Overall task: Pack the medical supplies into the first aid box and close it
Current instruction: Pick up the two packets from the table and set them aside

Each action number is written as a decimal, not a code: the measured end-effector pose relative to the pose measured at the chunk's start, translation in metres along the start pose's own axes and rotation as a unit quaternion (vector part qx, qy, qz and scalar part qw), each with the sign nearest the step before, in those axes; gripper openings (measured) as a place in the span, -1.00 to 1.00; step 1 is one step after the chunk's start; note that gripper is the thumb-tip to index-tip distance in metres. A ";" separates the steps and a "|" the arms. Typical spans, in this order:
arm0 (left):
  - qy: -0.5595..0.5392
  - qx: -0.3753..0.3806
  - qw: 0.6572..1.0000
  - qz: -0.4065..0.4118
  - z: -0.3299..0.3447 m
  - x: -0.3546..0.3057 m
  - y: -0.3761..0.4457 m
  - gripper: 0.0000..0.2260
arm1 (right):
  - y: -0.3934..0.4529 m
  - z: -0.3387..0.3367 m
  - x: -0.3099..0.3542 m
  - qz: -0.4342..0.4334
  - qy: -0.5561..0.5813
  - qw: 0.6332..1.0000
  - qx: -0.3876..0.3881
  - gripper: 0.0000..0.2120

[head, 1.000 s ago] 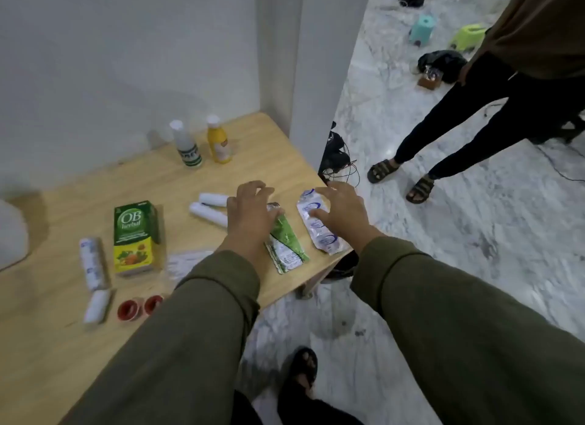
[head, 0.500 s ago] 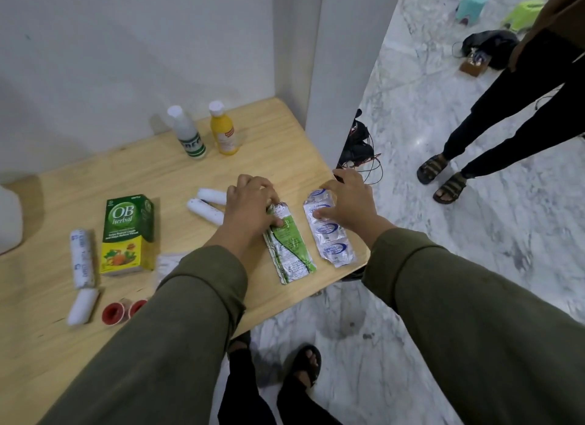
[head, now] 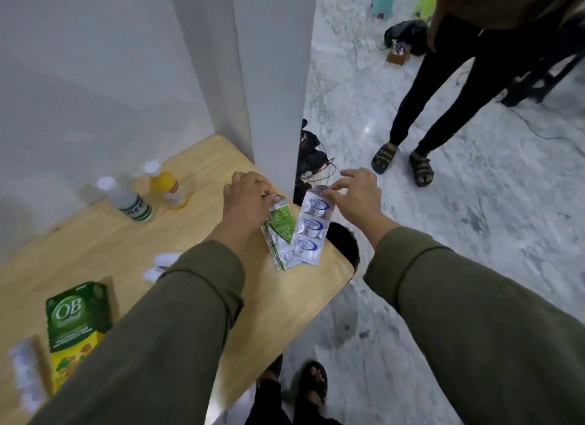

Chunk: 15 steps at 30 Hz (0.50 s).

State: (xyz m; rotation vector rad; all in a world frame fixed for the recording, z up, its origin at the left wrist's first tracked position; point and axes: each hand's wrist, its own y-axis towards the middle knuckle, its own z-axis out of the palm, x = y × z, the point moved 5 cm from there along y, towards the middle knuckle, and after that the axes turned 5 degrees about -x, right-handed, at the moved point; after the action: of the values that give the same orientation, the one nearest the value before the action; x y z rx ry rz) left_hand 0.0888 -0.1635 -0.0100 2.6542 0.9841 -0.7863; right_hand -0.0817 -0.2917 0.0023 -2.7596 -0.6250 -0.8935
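1. Above the right corner of the wooden surface (head: pixel 95 244), the left hand (head: pixel 245 204) pinches a green blister strip (head: pixel 280 231) by its top end, and the right hand (head: pixel 356 196) pinches a silver-blue strip (head: pixel 311 228) the same way; both strips hang free.
2. I judge the step is picking up supplies.
3. No first aid box is visible, so the next move needs to find it first.

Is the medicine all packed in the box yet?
Not yet; no box shows. The left hand pinches the green strip, the right hand the silver strip. The two bottles, the green carton and the rolls lie on the table.
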 end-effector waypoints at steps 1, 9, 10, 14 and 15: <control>-0.006 0.007 1.000 0.023 0.002 -0.016 0.012 -0.81 | 0.005 -0.014 -0.006 0.017 0.003 1.000 -0.019 -0.79; -0.025 0.048 0.982 0.182 0.043 -0.146 0.073 -0.85 | 0.027 -0.107 -0.075 0.122 0.020 0.979 -0.161 -0.82; -0.014 0.056 0.979 0.197 0.054 -0.155 0.076 -0.85 | 0.027 -0.111 -0.084 0.136 0.018 0.977 -0.166 -0.82; 0.010 0.101 0.976 0.193 0.100 -0.167 0.088 -0.83 | 0.031 -0.103 -0.121 0.175 0.023 0.970 -0.169 -0.83; 0.028 0.114 0.974 0.191 0.114 -0.164 0.091 -0.82 | 0.035 -0.093 -0.133 0.181 0.023 0.970 -0.163 -0.83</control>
State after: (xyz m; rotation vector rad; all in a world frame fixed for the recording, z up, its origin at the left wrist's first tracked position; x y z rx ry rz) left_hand -0.0029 -0.3628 -0.0156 2.9399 0.3837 -0.7768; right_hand -0.2121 -0.3941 -0.0026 -2.9797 0.0470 -1.0426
